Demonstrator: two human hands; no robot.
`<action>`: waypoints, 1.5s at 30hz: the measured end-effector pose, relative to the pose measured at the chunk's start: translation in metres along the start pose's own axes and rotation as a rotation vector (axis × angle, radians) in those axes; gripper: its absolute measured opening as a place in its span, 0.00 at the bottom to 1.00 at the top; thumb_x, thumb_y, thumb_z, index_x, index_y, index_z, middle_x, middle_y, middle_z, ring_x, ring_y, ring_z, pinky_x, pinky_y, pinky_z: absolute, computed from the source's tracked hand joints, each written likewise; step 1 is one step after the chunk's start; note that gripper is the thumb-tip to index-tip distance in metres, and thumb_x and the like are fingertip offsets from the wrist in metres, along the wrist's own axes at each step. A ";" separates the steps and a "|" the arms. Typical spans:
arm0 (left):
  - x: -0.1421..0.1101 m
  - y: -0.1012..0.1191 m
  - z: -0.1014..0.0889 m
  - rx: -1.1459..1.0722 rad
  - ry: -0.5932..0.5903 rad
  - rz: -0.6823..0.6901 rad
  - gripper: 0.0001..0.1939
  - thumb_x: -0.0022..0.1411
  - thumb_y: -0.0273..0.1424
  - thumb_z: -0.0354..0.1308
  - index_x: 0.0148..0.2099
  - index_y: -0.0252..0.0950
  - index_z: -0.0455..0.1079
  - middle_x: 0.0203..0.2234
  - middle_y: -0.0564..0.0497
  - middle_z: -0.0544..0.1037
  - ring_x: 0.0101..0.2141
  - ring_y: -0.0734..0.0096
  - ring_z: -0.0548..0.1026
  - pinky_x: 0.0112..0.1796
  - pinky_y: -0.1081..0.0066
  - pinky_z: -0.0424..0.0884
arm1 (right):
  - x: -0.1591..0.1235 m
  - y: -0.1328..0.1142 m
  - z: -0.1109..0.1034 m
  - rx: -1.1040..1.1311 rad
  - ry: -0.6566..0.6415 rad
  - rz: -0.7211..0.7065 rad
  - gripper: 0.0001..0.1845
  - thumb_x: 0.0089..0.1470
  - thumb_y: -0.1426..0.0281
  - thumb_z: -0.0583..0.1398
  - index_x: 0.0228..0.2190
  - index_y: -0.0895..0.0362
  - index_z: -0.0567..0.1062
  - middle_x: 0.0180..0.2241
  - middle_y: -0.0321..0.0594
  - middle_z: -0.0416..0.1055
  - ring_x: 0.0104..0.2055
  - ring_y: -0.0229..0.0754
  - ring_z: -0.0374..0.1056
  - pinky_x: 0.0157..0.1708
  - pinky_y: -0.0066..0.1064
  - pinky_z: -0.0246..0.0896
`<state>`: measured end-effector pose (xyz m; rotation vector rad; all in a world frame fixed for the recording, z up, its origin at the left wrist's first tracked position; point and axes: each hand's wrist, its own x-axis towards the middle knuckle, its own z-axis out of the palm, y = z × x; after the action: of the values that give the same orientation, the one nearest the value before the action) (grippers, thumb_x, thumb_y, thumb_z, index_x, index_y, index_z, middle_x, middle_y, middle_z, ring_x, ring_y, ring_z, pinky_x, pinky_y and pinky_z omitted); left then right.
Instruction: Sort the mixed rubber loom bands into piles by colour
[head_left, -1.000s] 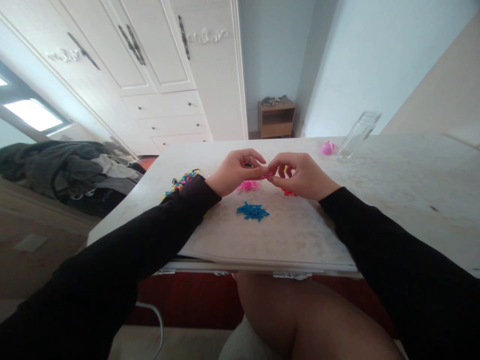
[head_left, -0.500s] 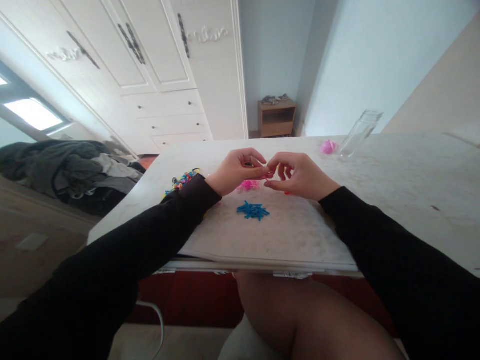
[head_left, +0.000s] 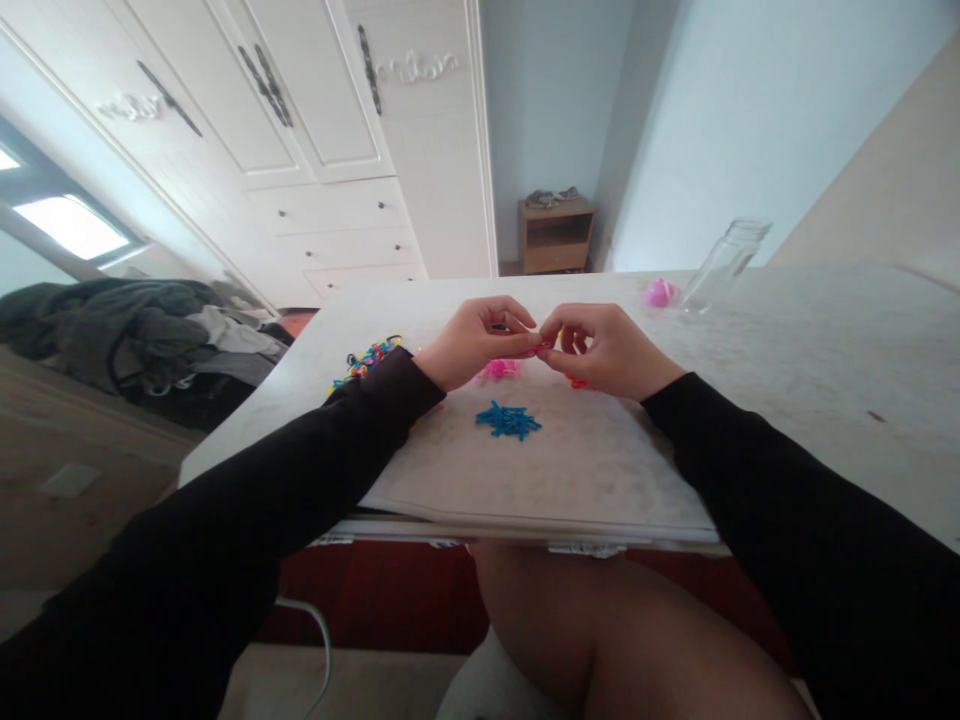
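Above the white table, my left hand (head_left: pixel 480 342) and my right hand (head_left: pixel 596 347) meet fingertip to fingertip. Both pinch a small thin pink piece (head_left: pixel 534 350), mostly covered by the fingers, so its exact kind is unclear. Just below the hands lies a small pile of pink pieces (head_left: pixel 500 370). Nearer to me is a loose heap of small blue pieces (head_left: pixel 508 421). Some red pieces (head_left: pixel 578 382) show from under my right hand, with a bit of yellow behind its fingers. A mixed pile of many-coloured pieces (head_left: pixel 367 362) sits beyond my left sleeve, partly hidden by it.
A clear glass bottle (head_left: pixel 724 268) without a cap stands at the table's far right, beside a round pink object (head_left: pixel 661 293). The table's front edge (head_left: pixel 525 530) runs close to my legs. Dark clothes (head_left: pixel 150 345) are heaped at the left; a white wardrobe (head_left: pixel 315 120) stands behind.
My right thumb has closed up towards the fingertips at the pink piece, which shows less now. More of the red pieces is visible below that hand. My left hand has barely moved.
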<state>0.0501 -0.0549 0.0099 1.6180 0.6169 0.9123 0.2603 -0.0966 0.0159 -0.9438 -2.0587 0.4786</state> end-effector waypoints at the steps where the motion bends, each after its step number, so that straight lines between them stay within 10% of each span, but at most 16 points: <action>1: 0.000 0.000 0.000 -0.001 0.000 -0.002 0.16 0.52 0.31 0.78 0.36 0.32 0.73 0.25 0.54 0.80 0.28 0.77 0.78 0.33 0.74 0.75 | 0.000 0.000 0.000 -0.001 0.000 0.003 0.03 0.52 0.70 0.65 0.29 0.57 0.78 0.26 0.36 0.75 0.26 0.35 0.65 0.28 0.32 0.56; 27: 0.001 -0.005 -0.004 -0.045 -0.067 0.006 0.18 0.50 0.28 0.79 0.37 0.32 0.73 0.32 0.51 0.81 0.36 0.71 0.83 0.44 0.66 0.81 | 0.001 -0.002 -0.003 -0.045 0.053 0.028 0.03 0.50 0.72 0.63 0.26 0.56 0.77 0.25 0.36 0.73 0.26 0.37 0.62 0.30 0.33 0.55; 33: 0.001 -0.002 -0.002 -0.041 0.065 -0.002 0.16 0.53 0.27 0.77 0.38 0.33 0.72 0.33 0.53 0.80 0.34 0.72 0.83 0.42 0.67 0.82 | 0.000 -0.006 -0.002 -0.027 0.087 0.033 0.03 0.50 0.72 0.64 0.25 0.56 0.77 0.24 0.35 0.72 0.25 0.36 0.62 0.28 0.33 0.54; 45: 0.004 -0.002 -0.001 0.019 0.267 0.008 0.17 0.60 0.32 0.75 0.36 0.36 0.68 0.27 0.55 0.78 0.35 0.70 0.85 0.41 0.67 0.83 | -0.002 -0.017 0.006 0.082 -0.275 -0.149 0.07 0.58 0.67 0.68 0.30 0.55 0.86 0.27 0.37 0.74 0.26 0.34 0.61 0.27 0.30 0.56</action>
<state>0.0518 -0.0507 0.0093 1.5280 0.8050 1.1425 0.2483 -0.1090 0.0215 -0.7005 -2.3157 0.6365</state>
